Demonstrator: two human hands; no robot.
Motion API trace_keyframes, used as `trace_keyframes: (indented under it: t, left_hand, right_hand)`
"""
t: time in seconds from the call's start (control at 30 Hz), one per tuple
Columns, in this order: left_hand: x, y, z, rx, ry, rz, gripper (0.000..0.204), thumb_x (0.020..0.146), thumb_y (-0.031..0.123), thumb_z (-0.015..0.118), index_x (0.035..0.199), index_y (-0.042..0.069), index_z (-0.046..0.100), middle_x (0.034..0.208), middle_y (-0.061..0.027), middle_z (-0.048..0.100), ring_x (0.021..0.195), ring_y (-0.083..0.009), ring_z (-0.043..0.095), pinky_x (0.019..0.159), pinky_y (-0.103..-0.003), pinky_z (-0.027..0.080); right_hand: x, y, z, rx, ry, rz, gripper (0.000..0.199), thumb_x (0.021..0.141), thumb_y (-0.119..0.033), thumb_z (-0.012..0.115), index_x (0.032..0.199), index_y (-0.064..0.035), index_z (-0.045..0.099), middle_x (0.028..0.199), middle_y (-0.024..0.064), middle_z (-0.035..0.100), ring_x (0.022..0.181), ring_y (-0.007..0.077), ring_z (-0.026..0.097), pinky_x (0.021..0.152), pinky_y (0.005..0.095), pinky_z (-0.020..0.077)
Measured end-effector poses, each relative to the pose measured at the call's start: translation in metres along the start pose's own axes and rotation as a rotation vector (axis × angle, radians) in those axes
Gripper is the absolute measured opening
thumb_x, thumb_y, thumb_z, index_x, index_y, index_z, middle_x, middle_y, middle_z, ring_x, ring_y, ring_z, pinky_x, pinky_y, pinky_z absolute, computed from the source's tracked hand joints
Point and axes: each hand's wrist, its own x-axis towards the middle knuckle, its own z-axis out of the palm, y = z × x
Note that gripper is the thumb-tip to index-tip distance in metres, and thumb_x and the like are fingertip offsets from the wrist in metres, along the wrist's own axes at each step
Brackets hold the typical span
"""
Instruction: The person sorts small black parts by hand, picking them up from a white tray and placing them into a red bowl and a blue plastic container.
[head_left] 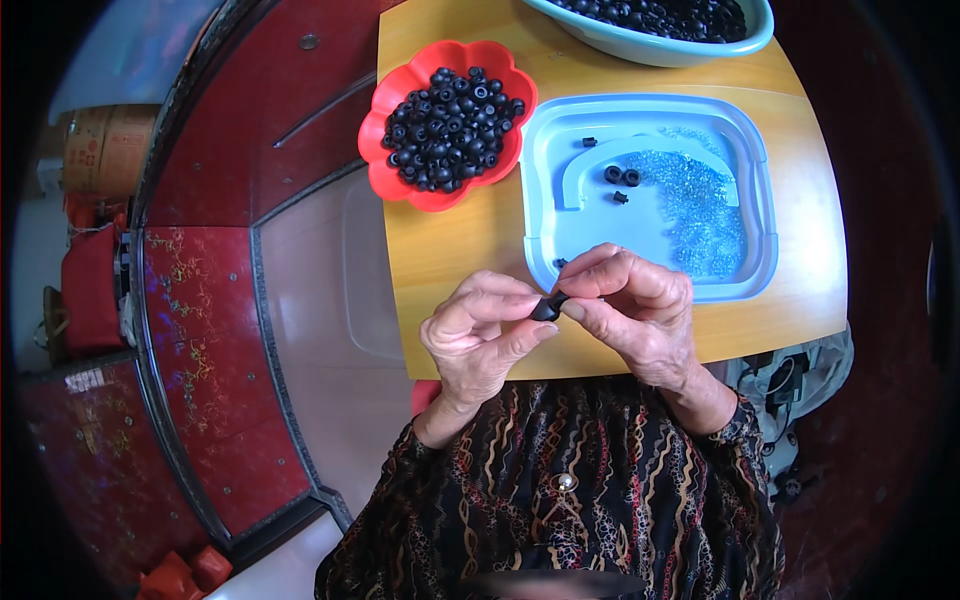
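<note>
Near the table's front edge, my two hands meet around a small black part (pixel 548 308). My left hand (pixel 478 325) pinches its left side between thumb and fingers. The thumb and forefinger of my right hand (pixel 640 310) close on its right end. Just beyond my fingers is a light blue tray (pixel 535 220) holding several loose black pieces, among them two round ones with holes (pixel 622 177). Many small clear beads (pixel 705 220) spread over the tray's right side. Fingers partly hide the held part, so its exact shape cannot be made out.
A red scalloped bowl (pixel 380 130) full of black round pieces stands left of the tray on the wooden table (pixel 450 260). At the far edge sits a pale blue-green basin (pixel 640 45) with more black pieces. A clear plastic bag (pixel 815 375) lies below the table's right corner.
</note>
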Motion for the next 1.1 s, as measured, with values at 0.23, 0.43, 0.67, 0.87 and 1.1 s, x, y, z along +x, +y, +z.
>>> trace_keyframes:
  t: [0.23, 0.43, 0.67, 0.87, 1.1]
  left_hand:
    - [0.0, 0.002, 0.0, 0.068, 0.034, 0.02, 0.022, 0.067, -0.004, 0.075, 0.085, 0.0, 0.064, 0.09, -0.0119, 0.062, 0.074, -0.0102, 0.059, 0.058, -0.019, 0.048]
    - [-0.002, 0.006, -0.001, 0.188, 0.035, 0.079, 0.021, 0.065, -0.001, 0.077, 0.083, 0.001, 0.065, 0.088, -0.011, 0.063, 0.068, -0.0084, 0.057, 0.054, -0.019, 0.045]
    - [-0.003, 0.004, -0.004, 0.173, 0.042, 0.08, 0.021, 0.065, 0.002, 0.079, 0.082, 0.001, 0.065, 0.087, -0.0112, 0.063, 0.066, -0.008, 0.056, 0.053, -0.019, 0.044]
    - [-0.004, 0.0, -0.003, 0.017, 0.061, 0.0, 0.019, 0.066, 0.002, 0.078, 0.079, 0.001, 0.065, 0.085, -0.0116, 0.062, 0.068, -0.0093, 0.057, 0.056, -0.019, 0.045]
    - [-0.007, -0.006, -0.007, 0.003, 0.03, 0.009, 0.021, 0.065, 0.006, 0.08, 0.078, 0.001, 0.064, 0.084, -0.0114, 0.062, 0.069, -0.0097, 0.058, 0.057, -0.019, 0.046]
  right_hand:
    - [0.005, 0.002, 0.003, -0.287, 0.021, -0.362, 0.014, 0.068, 0.009, 0.063, 0.079, 0.0019, 0.059, 0.08, 0.0126, 0.063, 0.076, 0.0231, 0.062, 0.065, 0.0304, 0.0483]
    - [0.003, 0.003, 0.003, -0.294, 0.008, -0.384, 0.01, 0.07, 0.006, 0.063, 0.079, 0.0044, 0.058, 0.082, 0.0151, 0.062, 0.073, 0.0218, 0.06, 0.065, 0.0313, 0.047]
    - [0.0, 0.003, 0.005, -0.107, -0.007, -0.119, 0.01, 0.073, 0.004, 0.065, 0.079, 0.0007, 0.058, 0.08, 0.0106, 0.061, 0.075, 0.0199, 0.06, 0.065, 0.0297, 0.0464]
    - [-0.002, 0.003, 0.005, -0.1, -0.016, -0.109, 0.008, 0.076, 0.002, 0.065, 0.078, 0.0006, 0.058, 0.079, 0.0084, 0.061, 0.074, 0.0173, 0.059, 0.066, 0.0282, 0.0452]
    - [-0.003, -0.002, 0.003, 0.037, -0.037, -0.019, 0.006, 0.078, 0.001, 0.064, 0.079, 0.0007, 0.058, 0.082, 0.0078, 0.061, 0.076, 0.0138, 0.057, 0.067, 0.0267, 0.0445]
